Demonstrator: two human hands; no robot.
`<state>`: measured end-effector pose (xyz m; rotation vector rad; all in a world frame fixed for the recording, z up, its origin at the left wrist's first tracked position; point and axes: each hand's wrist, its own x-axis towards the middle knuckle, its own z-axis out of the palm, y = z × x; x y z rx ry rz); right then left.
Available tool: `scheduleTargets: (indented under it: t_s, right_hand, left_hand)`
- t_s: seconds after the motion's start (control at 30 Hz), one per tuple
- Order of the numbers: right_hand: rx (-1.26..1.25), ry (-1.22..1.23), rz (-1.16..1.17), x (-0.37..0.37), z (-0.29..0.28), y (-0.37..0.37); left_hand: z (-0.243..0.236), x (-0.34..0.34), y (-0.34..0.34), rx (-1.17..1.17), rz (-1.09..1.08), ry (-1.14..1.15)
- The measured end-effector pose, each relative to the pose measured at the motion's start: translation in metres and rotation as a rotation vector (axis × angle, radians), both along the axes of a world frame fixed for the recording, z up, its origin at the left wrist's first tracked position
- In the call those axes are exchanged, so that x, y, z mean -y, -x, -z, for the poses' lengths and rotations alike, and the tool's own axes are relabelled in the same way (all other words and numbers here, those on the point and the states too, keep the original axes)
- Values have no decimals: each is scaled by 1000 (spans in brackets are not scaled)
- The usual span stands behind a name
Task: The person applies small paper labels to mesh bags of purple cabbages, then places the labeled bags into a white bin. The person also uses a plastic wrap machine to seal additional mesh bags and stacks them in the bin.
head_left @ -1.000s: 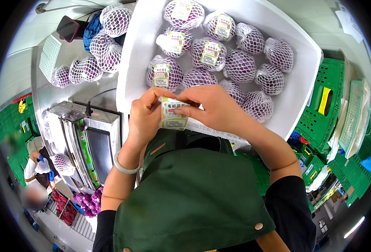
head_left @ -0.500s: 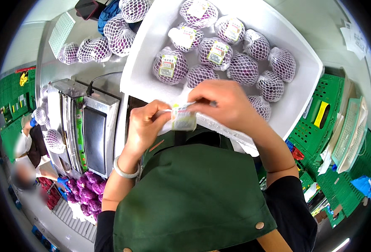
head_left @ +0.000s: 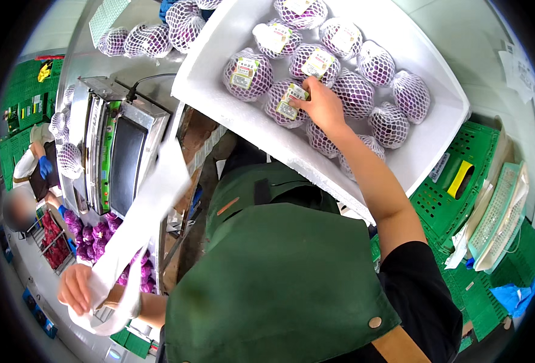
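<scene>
My right hand reaches into a white foam box. Its bent thumb and fingers are at the edge of a printed label, which lies on a red cabbage in white netting. Several more netted cabbages sit around it, and some also bear labels. Low on the left, my left hand is closed on a long strip of white label backing paper. The strip is blurred and trails up toward the box, with a loop hanging by the wrist.
A metal weighing or wrapping machine stands left of the box. Netted cabbages lie on the metal table beyond it. Unnetted purple cabbages are piled below. Green crates stand at right. Another person is at far left.
My hands, which were together at a label in front of the box, have parted. The left swung down-left with the paper strip; the right moved into the box, where the label now lies on a cabbage.
</scene>
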<state>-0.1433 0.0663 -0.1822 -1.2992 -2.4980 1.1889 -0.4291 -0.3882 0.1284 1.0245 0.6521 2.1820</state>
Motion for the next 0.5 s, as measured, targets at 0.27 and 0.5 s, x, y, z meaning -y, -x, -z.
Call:
scheduleTargets:
  t_s: [0.27, 0.5]
  right_hand:
    - [-365, -82, -467, 3, -14, -19]
    - [-513, 492, -413, 38, -140, -29]
  left_hand:
    - [93, -199, -109, -892, -243, 989]
    - [137, -276, -154, -370, 148, 1095]
